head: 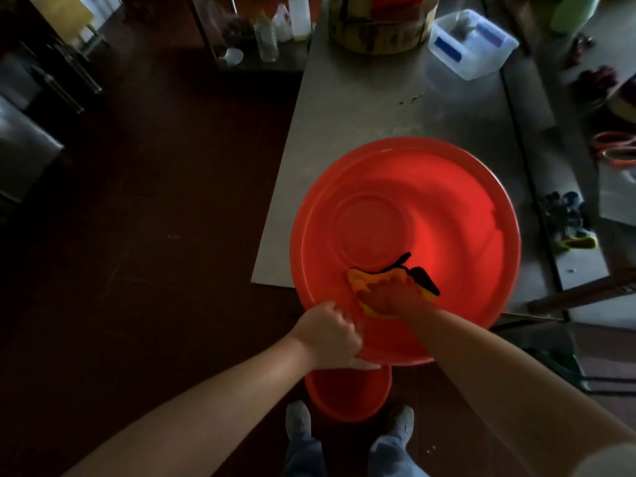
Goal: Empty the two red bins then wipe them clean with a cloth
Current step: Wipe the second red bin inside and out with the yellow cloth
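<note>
A large red bin [447,208] rests on the near end of a grey table, overhanging its edge toward me. My left hand [330,333] grips its near rim, fingers curled over the lip. Inside the bin, my right hand [390,296] presses a yellow cloth [358,282] with a black edge against the near inner wall. A second, smaller red bin [347,395] stands on the dark floor between my feet, partly hidden under the large one.
The grey table [361,108] carries a clear plastic box with blue handles [471,43] and a round yellow container [382,25] at its far end. Bottles [272,32] stand on a shelf behind. Clutter lies on the floor at right.
</note>
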Demonstrator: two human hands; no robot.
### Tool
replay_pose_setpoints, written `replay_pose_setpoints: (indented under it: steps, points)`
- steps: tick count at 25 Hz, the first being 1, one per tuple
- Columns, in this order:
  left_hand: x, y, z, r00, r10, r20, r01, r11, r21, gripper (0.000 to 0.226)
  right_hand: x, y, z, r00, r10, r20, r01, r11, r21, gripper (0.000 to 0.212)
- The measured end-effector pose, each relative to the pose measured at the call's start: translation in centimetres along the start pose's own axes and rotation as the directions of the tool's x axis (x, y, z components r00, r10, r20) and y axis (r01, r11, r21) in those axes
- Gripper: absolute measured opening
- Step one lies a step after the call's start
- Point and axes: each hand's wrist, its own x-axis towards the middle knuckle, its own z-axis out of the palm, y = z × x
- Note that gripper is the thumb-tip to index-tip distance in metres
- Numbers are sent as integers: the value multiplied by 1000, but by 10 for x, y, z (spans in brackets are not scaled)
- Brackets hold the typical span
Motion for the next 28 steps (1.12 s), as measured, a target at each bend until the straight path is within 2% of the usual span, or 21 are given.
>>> replay_pose_setpoints:
  steps: [3,6,8,13,17,20,24,26,28]
  points:
    - [-2,-5,-4,1000,-20,16,20,1000,-15,70,-20,-4,-1,999,10,-39,-12,998,-68,65]
    - [-3,-8,-7,999,-28,43,28,1000,-8,73,-50,-8,-10,998,24,54,-13,979,-204,80]
    - [-4,-9,-6,999,-14,36,15,1000,-13,74,-71,-6,-13,997,42,65,-29,981,-192,86]
    - [-3,-8,-2,997,80,7,-80,996,40,75,-99,2,10,995,-65,74,80,973,-218,63]
    - [-6,-6,6,995,103,11,-103,994,42,74,-79,-1,11,990,27,142,-2,985,-172,68]
    - [-9,-2,11,993,119,12,-119,992,46,73,-62,-2,15,994,14,111,3,988,-151,66]
    - [-7,0,11,991,132,14,-133,990,38,71,-33,1,18,999,8,-44,-14,988,-152,54]
    - [-5,1,13,991,132,8,-132,991,16,70,-16,3,13,992,16,-123,-22,998,-52,51]
    - [-3,-1,16,992,125,-6,-124,992,10,68,-6,5,6,981,0,-193,-5,1000,-26,53]
